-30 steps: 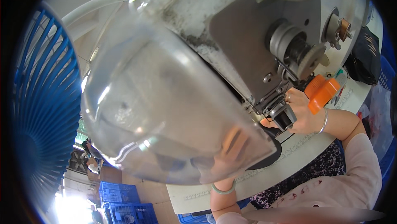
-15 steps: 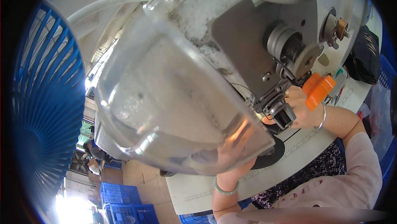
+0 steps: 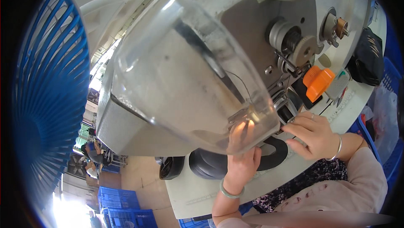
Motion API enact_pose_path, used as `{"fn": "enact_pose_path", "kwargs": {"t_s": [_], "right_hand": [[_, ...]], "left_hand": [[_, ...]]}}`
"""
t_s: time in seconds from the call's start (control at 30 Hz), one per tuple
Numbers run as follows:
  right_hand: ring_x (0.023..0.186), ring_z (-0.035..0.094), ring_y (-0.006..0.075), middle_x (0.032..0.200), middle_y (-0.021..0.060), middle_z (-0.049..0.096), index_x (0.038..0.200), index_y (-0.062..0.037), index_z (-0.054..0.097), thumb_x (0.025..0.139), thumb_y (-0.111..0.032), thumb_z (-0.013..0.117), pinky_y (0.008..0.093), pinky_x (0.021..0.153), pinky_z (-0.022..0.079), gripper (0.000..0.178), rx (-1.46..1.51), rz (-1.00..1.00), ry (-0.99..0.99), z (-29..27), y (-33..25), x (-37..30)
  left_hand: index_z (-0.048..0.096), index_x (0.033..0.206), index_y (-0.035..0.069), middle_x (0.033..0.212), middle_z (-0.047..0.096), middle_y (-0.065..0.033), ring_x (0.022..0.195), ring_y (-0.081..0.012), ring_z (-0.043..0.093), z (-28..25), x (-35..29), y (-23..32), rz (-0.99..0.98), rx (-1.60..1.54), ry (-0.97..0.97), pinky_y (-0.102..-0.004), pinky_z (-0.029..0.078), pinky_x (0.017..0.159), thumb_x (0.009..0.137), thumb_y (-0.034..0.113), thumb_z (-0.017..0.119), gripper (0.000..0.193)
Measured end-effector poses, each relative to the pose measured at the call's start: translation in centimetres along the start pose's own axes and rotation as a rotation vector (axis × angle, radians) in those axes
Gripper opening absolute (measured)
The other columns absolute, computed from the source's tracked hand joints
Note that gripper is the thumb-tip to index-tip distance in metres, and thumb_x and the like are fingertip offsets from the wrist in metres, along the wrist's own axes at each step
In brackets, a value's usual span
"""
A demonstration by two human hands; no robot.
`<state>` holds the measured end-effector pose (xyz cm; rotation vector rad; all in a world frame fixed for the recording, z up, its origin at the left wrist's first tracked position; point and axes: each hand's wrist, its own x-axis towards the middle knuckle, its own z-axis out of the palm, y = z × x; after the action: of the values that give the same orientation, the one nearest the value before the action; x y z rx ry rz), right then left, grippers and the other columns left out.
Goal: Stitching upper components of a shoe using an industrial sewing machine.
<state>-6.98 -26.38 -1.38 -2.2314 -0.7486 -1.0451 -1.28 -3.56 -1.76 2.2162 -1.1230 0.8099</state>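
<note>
A sewing machine (image 3: 248, 30) with a clear plastic guard (image 3: 185, 89) fills the middle of the view. My left hand (image 3: 242, 169), a pale green bangle at its wrist, reaches up behind the guard's lower edge. Its fingers look stretched out through the plastic, thumb apart, beside a curved black piece (image 3: 275, 154); whether they touch it is unclear. My right hand (image 3: 311, 135), with a silver bangle, is by the metal presser area (image 3: 286, 112), fingers extended and thumb apart. An orange knob-like part (image 3: 317, 82) sits above it. The needle point is hidden.
A large blue fan (image 3: 50, 97) stands close on the left. Rounded black pieces (image 3: 206, 165) and a black shoe-like item (image 3: 171, 167) lie at the white table's (image 3: 189, 196) left end. A black bag-like item (image 3: 366, 57) is at right. Blue crates (image 3: 126, 207) stand on the floor.
My right hand has come down and toward me from behind the orange part, into plain sight. My left hand has shifted slightly up. The view has shifted, showing black pieces at the left.
</note>
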Motion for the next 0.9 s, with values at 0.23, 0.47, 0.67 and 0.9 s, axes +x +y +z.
{"fn": "enact_pose_path", "kwargs": {"t_s": [0.23, 0.47, 0.67, 0.9], "right_hand": [[0.055, 0.060, 0.0330, 0.060, 0.0108, 0.060, 0.075, -0.0031, 0.065, 0.095, -0.032, 0.067, 0.0412, 0.057, 0.048, 0.035, 0.162, 0.300, -0.162, 3.3, -0.3, 0.8], [0.054, 0.060, 0.0321, 0.051, 0.0112, 0.057, 0.056, -0.0011, 0.056, 0.105, -0.023, 0.045, 0.0410, 0.061, 0.048, 0.055, 0.706, 0.598, -0.271, 4.2, -0.1, 0.8], [0.053, 0.059, 0.0294, 0.051, 0.0110, 0.056, 0.057, 0.0003, 0.055, 0.104, -0.020, 0.045, 0.0403, 0.061, 0.047, 0.052, 0.771, 0.663, -0.274, 4.1, -0.5, 1.1], [0.046, 0.059, 0.0148, 0.051, 0.0086, 0.061, 0.057, 0.0039, 0.063, 0.106, -0.030, 0.047, 0.0293, 0.047, 0.048, 0.062, 0.707, 0.636, -0.219, 4.6, -0.4, 1.6]], "left_hand": [[0.070, 0.116, -0.005, 0.113, 0.069, -0.0181, 0.109, -0.0338, 0.068, -0.9, 0.4, -0.4, -0.177, -0.213, 0.025, -0.0370, 0.051, 0.098, 0.081, -0.013, 0.052, 0.041], [0.071, 0.118, -0.004, 0.112, 0.071, -0.0189, 0.103, -0.0297, 0.070, -1.7, 0.9, -0.1, -0.145, -0.209, -0.038, -0.0323, 0.053, 0.092, 0.081, -0.016, 0.054, 0.042], [0.072, 0.117, -0.004, 0.112, 0.069, -0.0190, 0.106, -0.0347, 0.070, -2.0, 1.2, -0.2, -0.049, -0.128, -0.057, -0.0373, 0.054, 0.096, 0.078, -0.016, 0.058, 0.044], [0.071, 0.116, -0.004, 0.113, 0.069, -0.0196, 0.106, -0.0361, 0.069, -1.9, 1.3, -0.6, -0.051, -0.096, -0.072, -0.0386, 0.054, 0.095, 0.078, -0.014, 0.059, 0.041]]}}
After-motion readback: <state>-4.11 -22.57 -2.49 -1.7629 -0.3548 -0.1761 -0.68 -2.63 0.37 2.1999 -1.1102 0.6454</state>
